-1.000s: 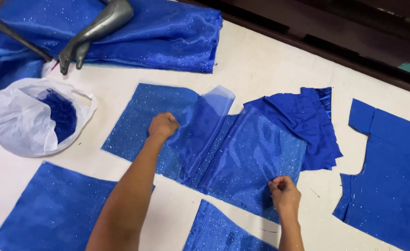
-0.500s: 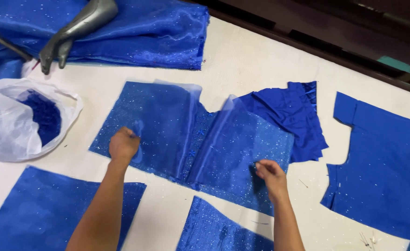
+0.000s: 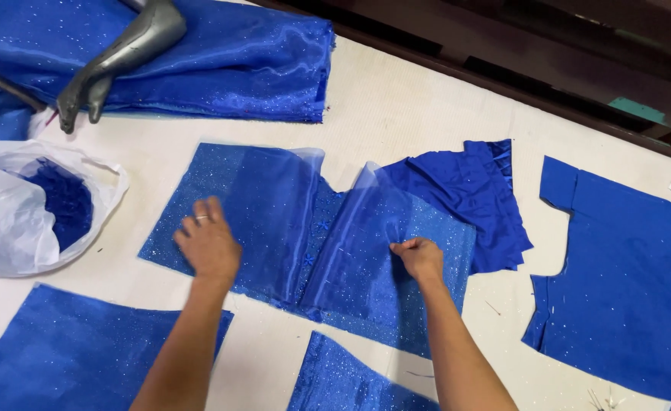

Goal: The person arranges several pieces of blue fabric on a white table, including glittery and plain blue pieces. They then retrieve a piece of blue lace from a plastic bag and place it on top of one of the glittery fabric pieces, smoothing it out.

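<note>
Pressing flat left hand [image 3: 208,245], pinching right hand [image 3: 419,257] on glittery blue panel [image 3: 275,205], bare table [image 3: 419,114] beyond.

A cut panel [image 3: 275,221] of royal-blue glitter fabric lies flat mid-table [image 3: 396,114], well in from every edge. A sheer blue overlay covers it, folding into a ridge down the middle. Its top edge dips in a curved notch.

Both forearms are bare, no sleeves showing — a thin ring [image 3: 201,218] circles one left-hand finger.
</note>
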